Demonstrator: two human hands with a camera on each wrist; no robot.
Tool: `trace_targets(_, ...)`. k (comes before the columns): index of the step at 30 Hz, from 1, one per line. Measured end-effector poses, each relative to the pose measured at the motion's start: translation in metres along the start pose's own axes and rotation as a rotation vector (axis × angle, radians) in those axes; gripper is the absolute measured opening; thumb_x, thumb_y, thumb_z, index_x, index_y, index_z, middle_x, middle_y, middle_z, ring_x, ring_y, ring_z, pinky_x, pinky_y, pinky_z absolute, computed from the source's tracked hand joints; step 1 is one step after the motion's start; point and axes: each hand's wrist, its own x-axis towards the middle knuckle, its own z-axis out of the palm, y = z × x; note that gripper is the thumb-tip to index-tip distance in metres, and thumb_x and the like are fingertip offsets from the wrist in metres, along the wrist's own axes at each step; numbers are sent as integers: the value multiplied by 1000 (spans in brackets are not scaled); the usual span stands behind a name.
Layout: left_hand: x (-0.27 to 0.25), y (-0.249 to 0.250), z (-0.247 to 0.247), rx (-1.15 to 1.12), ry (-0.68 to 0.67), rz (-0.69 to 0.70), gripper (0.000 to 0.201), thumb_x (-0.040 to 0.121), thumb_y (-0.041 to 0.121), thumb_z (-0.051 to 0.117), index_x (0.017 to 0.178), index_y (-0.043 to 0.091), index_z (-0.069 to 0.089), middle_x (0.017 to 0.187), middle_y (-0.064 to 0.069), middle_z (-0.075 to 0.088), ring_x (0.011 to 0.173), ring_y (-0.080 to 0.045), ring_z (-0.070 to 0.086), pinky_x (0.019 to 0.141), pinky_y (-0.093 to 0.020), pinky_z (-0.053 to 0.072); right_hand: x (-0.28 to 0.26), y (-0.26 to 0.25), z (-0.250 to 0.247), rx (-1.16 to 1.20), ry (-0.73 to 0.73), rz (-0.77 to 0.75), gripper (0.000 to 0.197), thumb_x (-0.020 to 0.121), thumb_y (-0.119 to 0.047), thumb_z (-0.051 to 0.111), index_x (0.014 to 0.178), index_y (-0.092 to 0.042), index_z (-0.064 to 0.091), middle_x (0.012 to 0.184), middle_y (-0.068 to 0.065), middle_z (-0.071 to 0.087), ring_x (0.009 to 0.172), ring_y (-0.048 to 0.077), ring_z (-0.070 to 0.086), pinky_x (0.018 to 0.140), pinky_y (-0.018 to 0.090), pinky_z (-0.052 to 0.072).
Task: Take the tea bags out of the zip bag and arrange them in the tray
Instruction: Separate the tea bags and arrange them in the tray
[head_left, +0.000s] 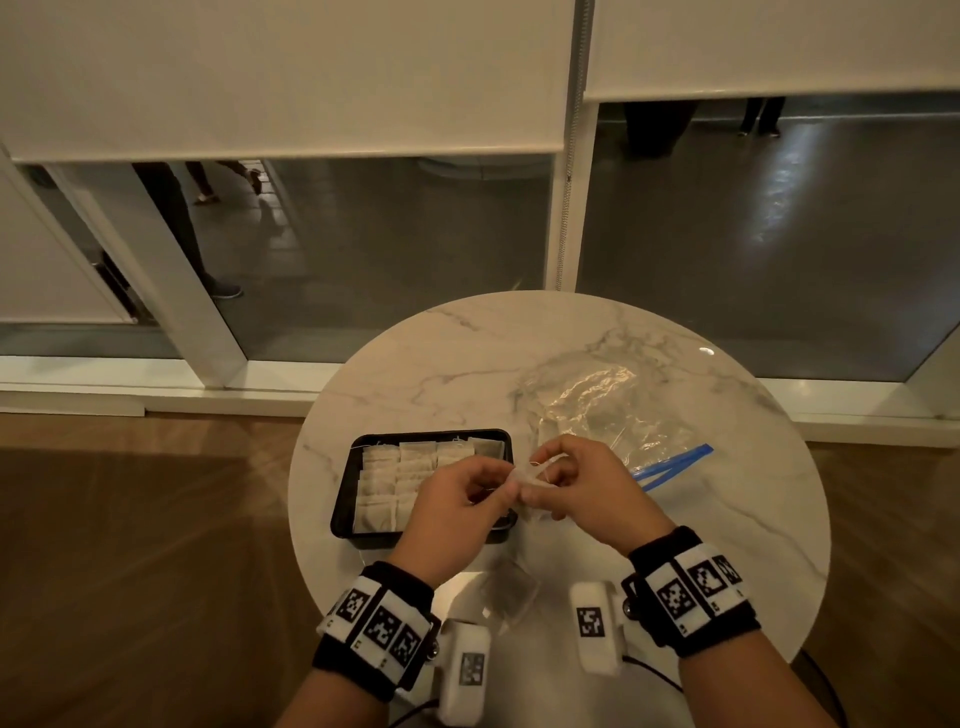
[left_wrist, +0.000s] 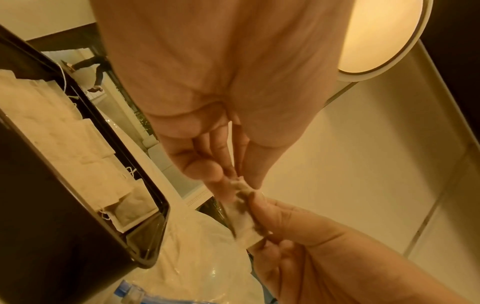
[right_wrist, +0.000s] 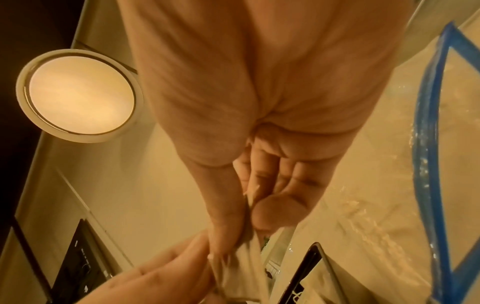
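**Q:** so what are the hands actually doing here?

**A:** Both are on one tea bag (head_left: 524, 475), held in the air just above the right edge of the black tray (head_left: 344, 491). The left hand (head_left: 457, 506) pinches one end between thumb and curled fingers, and the right hand (head_left: 582, 486) pinches the other end the same way, fingers bent in around it. In the left wrist view the bag (left_wrist: 240, 214) looks stretched between the two sets of fingertips (blurry, so I can't tell if a string is involved).

**Q:** and the rest of the tea bags?

**A:** The tray sits on the round marble table (head_left: 467, 353), left of centre, already packed with rows of tea bags (head_left: 395, 478) lying flat and overlapping. The clear zip bag (head_left: 608, 405) with the blue zip strip (head_left: 670, 465) lies crumpled on the table to the right of the tray, behind the right hand, mouth gaping open. Can't tell whether anything is inside it. There's also a small clear wrapper (head_left: 506, 595) on the table between the wrists, near the front edge.
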Motion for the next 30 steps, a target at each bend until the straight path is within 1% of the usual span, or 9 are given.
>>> trace_targets(4, -1, -5, -5, 33, 33, 24, 10, 92, 18, 72, 101, 23, 75, 90, 8, 75, 81, -9, 71, 71, -23, 56, -1, -1, 3, 63, -8, -8, 14, 84, -12, 79, 96, -12, 71, 76, 2, 75, 73, 20, 73, 66, 32, 60)
trace_targets(6, -1, -8, -6, 26, 53, 20, 8, 92, 19, 72, 97, 24, 75, 88, 7, 75, 80, -12, 70, 71, -25, 57, -1, -1, 4, 64, -26, -9, 7, 90, -18, 74, 95, -12, 73, 82, 5, 77, 74, 19, 73, 64, 28, 58)
trace_targets(11, 2, -13, -6, 0, 63, 2, 9, 91, 14, 72, 93, 22, 75, 88, 3, 75, 83, -16, 72, 77, -33, 60, 4, 0, 6, -25, -51, -49, 6, 90, -24, 74, 90, -18, 75, 84, 2, 74, 73, 8, 67, 60, 15, 48)
trace_targets(16, 4, -19, -9, -36, 102, -24, 9, 91, 13, 73, 92, 22, 75, 87, 0, 77, 85, -18, 73, 80, -36, 60, 13, 1, 9, -26, -52, -79, 9, 87, -22, 77, 93, -15, 75, 82, 5, 75, 70, 9, 66, 61, 20, 51)
trace_targets(18, 4, -20, -10, -40, 110, -41, 7, 91, 15, 73, 93, 21, 75, 87, 0, 77, 85, -17, 73, 80, -35, 60, 18, 2, 10, -65, -49, -96, 5, 87, -17, 77, 89, -14, 75, 78, 1, 73, 69, 7, 65, 65, 22, 53)
trace_targets(20, 4, -23, -11, -42, 118, -56, 6, 91, 16, 73, 94, 21, 75, 88, 0, 76, 85, -15, 73, 80, -32, 59, 22, 1, 11, -97, -54, -109, 3, 87, -16, 76, 88, -14, 74, 76, -4, 71, 67, 4, 62, 65, 18, 52)
trace_targets(24, 4, -25, -16, -4, 127, -67, 7, 92, 16, 71, 96, 21, 74, 88, 4, 76, 85, -10, 72, 78, -26, 58, 32, 0, 14, -139, -34, -99, 8, 90, -18, 74, 84, -22, 70, 80, -4, 69, 71, 5, 62, 68, 21, 51)
trace_targets(27, 6, -27, -19, -1, 133, -68, 7, 93, 16, 71, 94, 22, 73, 85, 5, 75, 82, -9, 71, 74, -23, 55, 39, -2, 17, -130, -58, -79, 7, 89, -22, 75, 91, -25, 69, 83, -6, 69, 74, 8, 64, 69, 23, 51)
trace_targets(30, 11, -29, -20, 10, 139, -69, 7, 93, 17, 70, 92, 24, 72, 83, 5, 74, 81, -10, 70, 74, -24, 54, 49, -5, 18, -252, -153, -77, 12, 88, -22, 76, 96, -28, 70, 79, -12, 67, 70, -1, 62, 67, 17, 48)
